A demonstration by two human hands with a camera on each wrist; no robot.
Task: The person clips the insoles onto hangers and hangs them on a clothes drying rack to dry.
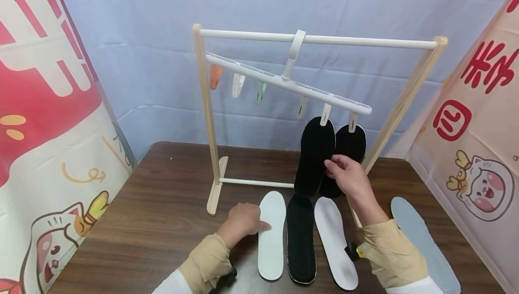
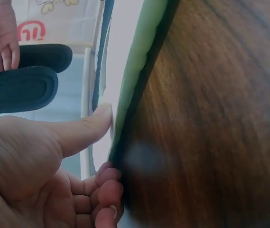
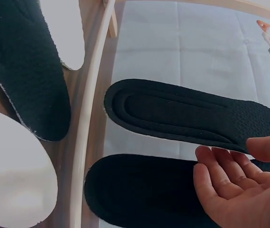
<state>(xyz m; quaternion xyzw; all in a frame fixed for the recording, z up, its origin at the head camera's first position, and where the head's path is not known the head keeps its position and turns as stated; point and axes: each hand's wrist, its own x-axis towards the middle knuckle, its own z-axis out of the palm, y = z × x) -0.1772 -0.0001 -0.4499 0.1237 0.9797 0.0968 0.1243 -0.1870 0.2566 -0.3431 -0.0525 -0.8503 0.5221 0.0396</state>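
My left hand pinches the left edge of a white insole lying on the table. In the left wrist view its thumb presses the white face, fingertips tucked at the green-tinted rim. My right hand is at the right edge of a hanging black insole, thumb tip against the edge and fingers loosely extended. A white clip holds this insole by its top. Beside it, partly behind my right hand, a second black insole hangs from another clip.
A wooden rack carries a tilted white hanger, low on the right. Orange, white and green clips hang on its left half. On the table lie a black insole, a white insole and a grey-blue insole.
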